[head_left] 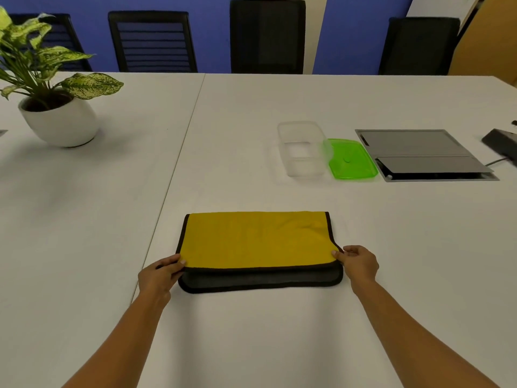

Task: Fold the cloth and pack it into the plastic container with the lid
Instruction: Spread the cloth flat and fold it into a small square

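Note:
A yellow cloth (pixel 256 239) with a dark trim and a grey underside lies folded over on the white table, its top layer stopping short of the lower grey layer's near edge. My left hand (pixel 159 275) pinches the near left corner of the yellow layer. My right hand (pixel 359 263) pinches the near right corner. Farther back to the right stands a clear plastic container (pixel 303 148), open and empty. Its green lid (pixel 351 159) lies flat beside it on the right.
A potted plant (pixel 60 119) in a white pot stands at the far left. A grey cable hatch (pixel 419 152) is set in the table right of the lid, with a dark device (pixel 500 142) beyond it. Black chairs (pixel 267 35) line the far edge.

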